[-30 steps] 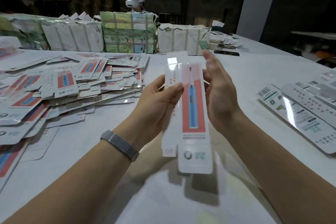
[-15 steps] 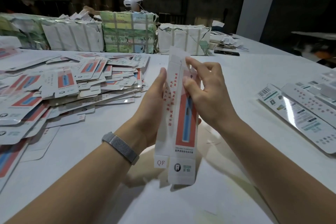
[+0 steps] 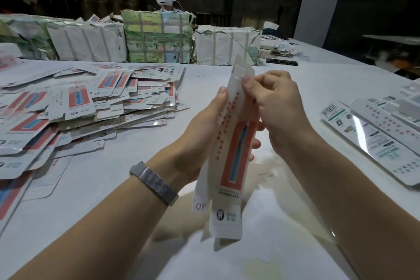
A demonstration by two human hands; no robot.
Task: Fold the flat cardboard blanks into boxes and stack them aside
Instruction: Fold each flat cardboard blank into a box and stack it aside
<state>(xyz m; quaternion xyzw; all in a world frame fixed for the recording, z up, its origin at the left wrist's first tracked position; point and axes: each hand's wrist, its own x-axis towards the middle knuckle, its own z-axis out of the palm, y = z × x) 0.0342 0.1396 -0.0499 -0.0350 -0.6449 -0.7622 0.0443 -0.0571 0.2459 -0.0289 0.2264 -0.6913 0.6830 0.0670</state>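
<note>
Head cam – left hand (image 3: 200, 134) grips the half-opened box blank (image 3: 229, 154), right hand (image 3: 272, 107) pinches its top flap – both clamped on.

White blank (image 3: 229, 161), orange-red panel, blue stripe; silver mesh wristband (image 3: 154, 183); white table (image 3: 91, 200).

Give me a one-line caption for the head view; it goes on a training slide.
Both hands, left and right, hold a half-opened box blank upright above the white table, loose blanks heaped at left.
</note>
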